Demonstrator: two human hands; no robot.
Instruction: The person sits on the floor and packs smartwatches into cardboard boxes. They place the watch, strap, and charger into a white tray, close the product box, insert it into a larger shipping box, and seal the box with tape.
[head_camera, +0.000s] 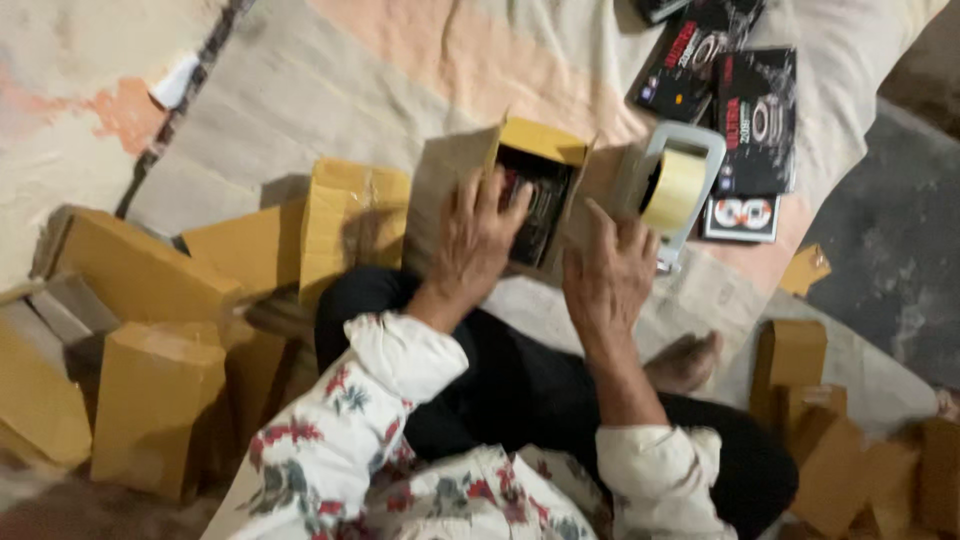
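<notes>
An open brown cardboard box lies on the floor cloth in front of me, with a black printed package inside it. My left hand rests on the box's left flap and touches the black package, fingers spread. My right hand presses on the box's right flap, fingers apart. A tape dispenser with a roll of tan tape stands just right of the box, close to my right fingers.
Several sealed brown boxes are piled at the left, more at the lower right. Black printed packages lie at the top right. My crossed legs in black trousers and a bare foot sit below the box.
</notes>
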